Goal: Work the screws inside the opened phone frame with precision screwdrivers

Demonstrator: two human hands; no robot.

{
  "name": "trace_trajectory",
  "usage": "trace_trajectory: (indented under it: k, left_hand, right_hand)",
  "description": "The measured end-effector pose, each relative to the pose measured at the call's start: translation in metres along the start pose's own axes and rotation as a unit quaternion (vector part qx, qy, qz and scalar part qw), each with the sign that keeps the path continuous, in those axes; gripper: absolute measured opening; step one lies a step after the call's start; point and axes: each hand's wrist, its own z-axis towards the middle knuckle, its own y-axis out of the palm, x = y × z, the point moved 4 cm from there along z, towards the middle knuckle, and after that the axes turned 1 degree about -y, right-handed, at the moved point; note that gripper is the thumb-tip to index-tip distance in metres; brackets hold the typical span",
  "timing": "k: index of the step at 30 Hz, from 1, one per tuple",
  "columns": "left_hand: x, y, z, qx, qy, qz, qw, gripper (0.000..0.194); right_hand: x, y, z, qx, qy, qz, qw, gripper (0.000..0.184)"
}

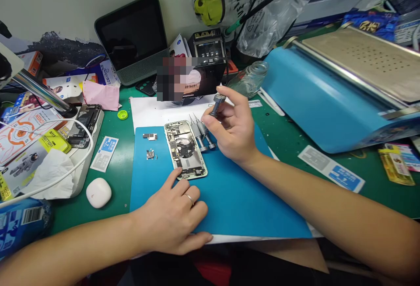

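An opened phone housing (193, 163) with its inner parts exposed lies on a blue mat (236, 198). My left hand (177, 216) rests palm down on the mat, index fingertip at the phone's lower left edge, thumb spread, nothing held. Raised above the mat, my right hand (238, 128) pinches a small grey screwdriver (216, 102) between thumb and fingers; its tip is hidden. Several similar grey screwdrivers (197, 134) lie against the phone's right side. Left of the phone sit a small metal-covered board part (150, 137) and another small component (150, 154).
A blue machine (315, 98) with a metal top stands right, near a glass jar (251, 78). Behind are a dark screen device (133, 36) and a black control unit (209, 47). Boxes, a second opened phone (85, 122), a white case (99, 193) and a cable occupy the left.
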Motion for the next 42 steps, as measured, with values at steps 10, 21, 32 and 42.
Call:
trace_trajectory:
  k: [10, 21, 32, 42]
  left_hand:
    - [0.002, 0.000, 0.001, 0.003, 0.003, 0.003, 1.000, 0.037]
    - [0.002, 0.000, 0.001, 0.002, 0.003, 0.005, 1.000, 0.038]
    - [0.000, 0.000, 0.000, 0.006, 0.006, 0.001, 1.000, 0.037]
    - [0.001, 0.000, 0.001, 0.005, 0.008, 0.001, 1.000, 0.037]
  right_hand:
    - [0.002, 0.001, -0.001, -0.004, -0.004, -0.007, 1.000, 0.052]
    - [0.001, -0.007, 0.005, 0.081, -0.027, -0.001, 0.996, 0.045]
    - [0.011, -0.012, 0.010, 0.119, 0.133, 0.155, 0.972, 0.056]
    - [0.004, -0.012, 0.006, 0.108, 0.141, 0.083, 0.981, 0.060]
